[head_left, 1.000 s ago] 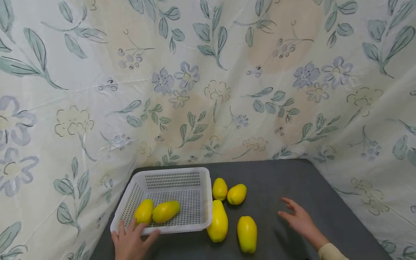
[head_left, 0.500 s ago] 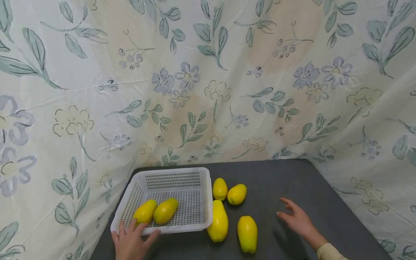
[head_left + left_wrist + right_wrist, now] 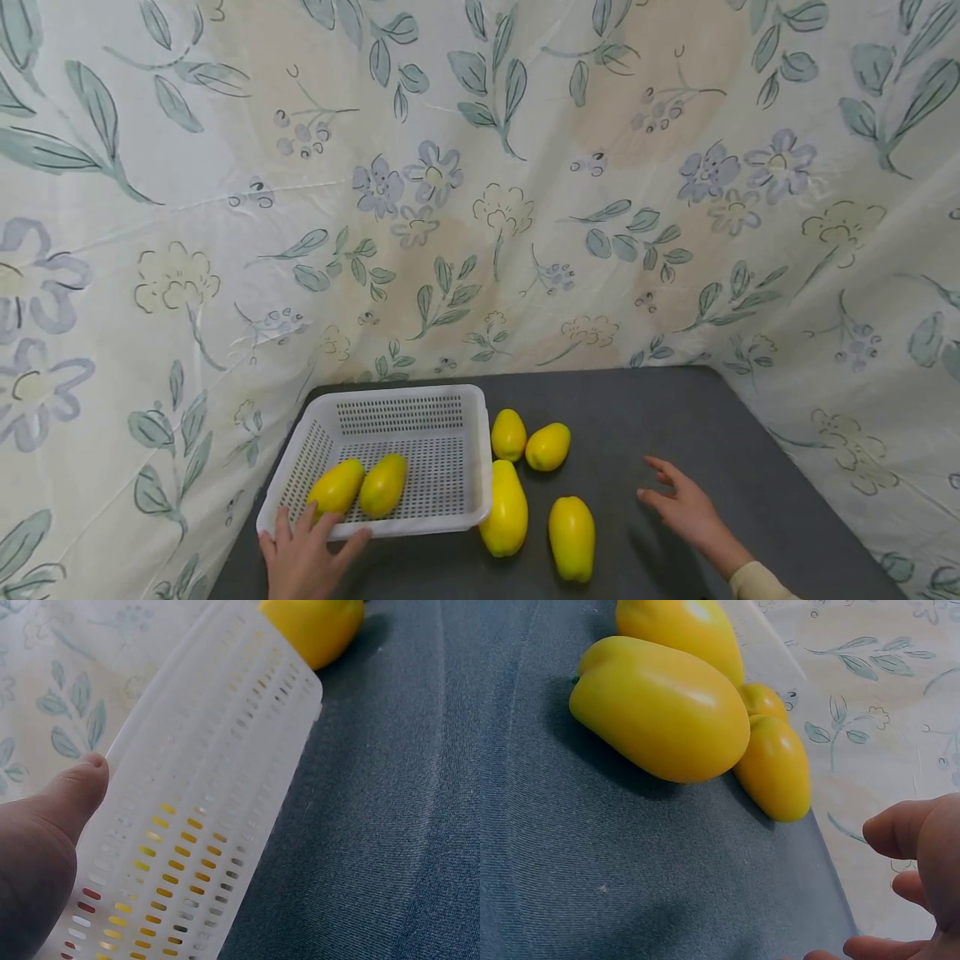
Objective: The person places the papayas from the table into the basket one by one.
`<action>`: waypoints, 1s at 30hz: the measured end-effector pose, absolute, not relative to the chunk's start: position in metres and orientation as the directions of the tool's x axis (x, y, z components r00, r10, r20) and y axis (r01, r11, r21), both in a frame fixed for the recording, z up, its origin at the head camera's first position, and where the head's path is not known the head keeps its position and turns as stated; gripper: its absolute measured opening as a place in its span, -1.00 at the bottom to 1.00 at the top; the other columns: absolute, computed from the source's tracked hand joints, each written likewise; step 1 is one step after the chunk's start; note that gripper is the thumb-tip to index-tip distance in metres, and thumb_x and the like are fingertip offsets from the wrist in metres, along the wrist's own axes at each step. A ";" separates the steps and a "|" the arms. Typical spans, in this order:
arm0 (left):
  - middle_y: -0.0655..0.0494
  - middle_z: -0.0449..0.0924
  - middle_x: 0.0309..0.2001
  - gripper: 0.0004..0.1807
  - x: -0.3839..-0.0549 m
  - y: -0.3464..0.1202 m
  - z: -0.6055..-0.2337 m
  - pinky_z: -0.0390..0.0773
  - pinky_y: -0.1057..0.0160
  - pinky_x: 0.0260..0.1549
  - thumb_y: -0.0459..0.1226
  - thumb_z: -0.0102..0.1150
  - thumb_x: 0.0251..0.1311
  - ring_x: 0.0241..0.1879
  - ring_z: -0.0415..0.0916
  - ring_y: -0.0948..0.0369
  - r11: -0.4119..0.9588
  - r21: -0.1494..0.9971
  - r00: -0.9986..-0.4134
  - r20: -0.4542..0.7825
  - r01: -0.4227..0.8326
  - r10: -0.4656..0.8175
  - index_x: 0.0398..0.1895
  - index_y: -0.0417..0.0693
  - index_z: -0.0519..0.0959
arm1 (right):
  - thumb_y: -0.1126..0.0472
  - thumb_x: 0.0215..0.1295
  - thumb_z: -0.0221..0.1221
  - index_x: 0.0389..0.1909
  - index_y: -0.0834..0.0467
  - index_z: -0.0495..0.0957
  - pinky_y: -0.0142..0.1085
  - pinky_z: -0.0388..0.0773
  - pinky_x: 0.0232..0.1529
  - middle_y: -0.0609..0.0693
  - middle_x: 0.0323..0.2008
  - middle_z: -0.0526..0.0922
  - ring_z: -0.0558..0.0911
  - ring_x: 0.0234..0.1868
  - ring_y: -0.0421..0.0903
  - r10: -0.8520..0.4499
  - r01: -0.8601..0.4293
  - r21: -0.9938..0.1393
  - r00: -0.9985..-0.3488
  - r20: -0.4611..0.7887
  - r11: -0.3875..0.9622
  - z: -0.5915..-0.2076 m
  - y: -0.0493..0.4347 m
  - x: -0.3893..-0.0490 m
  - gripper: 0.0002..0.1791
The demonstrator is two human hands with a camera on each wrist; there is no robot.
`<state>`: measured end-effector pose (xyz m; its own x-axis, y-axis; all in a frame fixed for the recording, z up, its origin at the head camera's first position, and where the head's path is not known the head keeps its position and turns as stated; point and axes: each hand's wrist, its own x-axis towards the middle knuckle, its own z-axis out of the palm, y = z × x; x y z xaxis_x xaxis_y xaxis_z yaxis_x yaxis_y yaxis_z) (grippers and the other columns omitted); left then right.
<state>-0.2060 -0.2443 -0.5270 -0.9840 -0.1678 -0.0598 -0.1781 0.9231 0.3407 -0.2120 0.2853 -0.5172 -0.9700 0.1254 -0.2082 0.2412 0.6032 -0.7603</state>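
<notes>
A white perforated plastic basket stands at the left of the dark table. Two yellow mango-like fruits lie side by side inside it, near the front. My left hand holds the basket's front left corner, fingers over the rim and thumb at the outer wall. Red patches show through the slots behind that wall. To the right, my right hand hovers above the table with loose, spread fingers and holds nothing. Closest to it lies a yellow oblong fruit with a lobed end.
A larger yellow papaya-like fruit lies against the basket's right side. Behind it are two smaller yellow fruits, one upright-looking and one tilted. A floral curtain hangs around the dark table.
Inside the basket, the right-hand fruit has turned to a steeper angle and the left-hand one has tilted over to the right. Both hands stay nearly where they were.
</notes>
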 end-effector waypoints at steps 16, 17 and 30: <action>-0.47 0.33 0.34 0.11 -0.204 -0.246 -0.527 -0.28 -0.68 0.29 0.66 0.02 -0.13 0.42 -0.19 -0.64 0.930 0.332 -0.987 -0.040 -0.159 -0.154 0.07 -0.12 0.64 | -0.04 0.33 0.32 0.49 0.15 0.30 0.03 0.71 -0.15 0.49 0.42 0.31 0.65 0.13 0.34 0.044 0.225 -0.808 -0.970 -0.241 0.545 -0.532 0.231 -0.213 -0.21; -0.47 0.33 0.34 0.12 -0.204 -0.246 -0.527 -0.30 -0.68 0.29 0.66 0.02 -0.13 0.42 -0.20 -0.64 0.928 0.335 -0.986 -0.045 -0.165 -0.159 0.07 -0.12 0.64 | -0.05 0.30 0.35 0.47 0.14 0.33 0.04 0.71 -0.13 0.46 0.42 0.34 0.67 0.11 0.29 0.026 0.213 -0.806 -0.971 -0.239 0.553 -0.534 0.226 -0.213 -0.21; -0.44 0.31 0.39 0.10 -0.204 -0.244 -0.531 -0.36 -0.66 0.31 0.66 0.06 -0.16 0.45 -0.22 -0.59 0.916 0.356 -0.983 -0.054 -0.184 -0.177 0.06 -0.09 0.66 | 0.05 0.28 0.33 0.41 0.27 0.39 0.10 0.56 0.03 0.25 0.24 0.56 0.58 0.11 0.12 -0.193 0.010 -0.768 -0.966 -0.173 0.640 -0.552 0.189 -0.209 -0.27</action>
<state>-0.2039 -0.2442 -0.5307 -0.9827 -0.1770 -0.0537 -0.1844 0.9162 0.3558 -0.2092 0.1894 -0.5516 -0.9660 -0.1927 -0.1726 0.0096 0.6403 -0.7681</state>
